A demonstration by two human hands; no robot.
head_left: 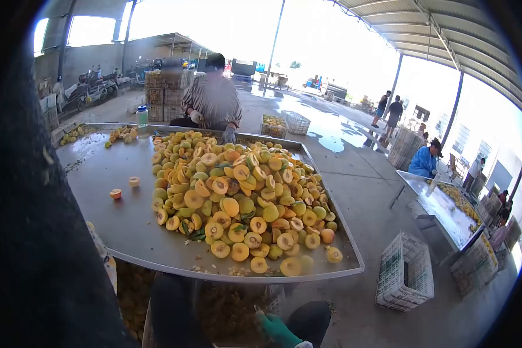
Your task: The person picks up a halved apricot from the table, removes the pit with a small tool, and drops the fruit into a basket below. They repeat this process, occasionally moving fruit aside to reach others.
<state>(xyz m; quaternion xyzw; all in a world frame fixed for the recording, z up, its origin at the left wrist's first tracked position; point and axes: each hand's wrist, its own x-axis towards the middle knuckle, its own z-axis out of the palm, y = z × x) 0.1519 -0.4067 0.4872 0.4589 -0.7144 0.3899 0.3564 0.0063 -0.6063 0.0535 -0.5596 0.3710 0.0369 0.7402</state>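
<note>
My right hand (pixel 277 329), in a green glove, is low in the view, over my lap and beside a crate of dark brownish matter (pixel 229 310) under the table edge. Its fingers look closed, with a small pale tip of something showing at them that I cannot make out. My left hand is not in view. Above, a big heap of halved apricots (pixel 238 197), some with pits showing, covers much of the metal table (pixel 98 191). Two apricot halves (pixel 116 194) lie apart on the left.
Across the table sits a person (pixel 214 98) in a striped top and gloves. A green-white bottle (pixel 142 116) stands at the far edge. To the right are a plastic crate (pixel 406 271) and another metal table (pixel 438 203) with a person in blue. A dark shape blocks the left side.
</note>
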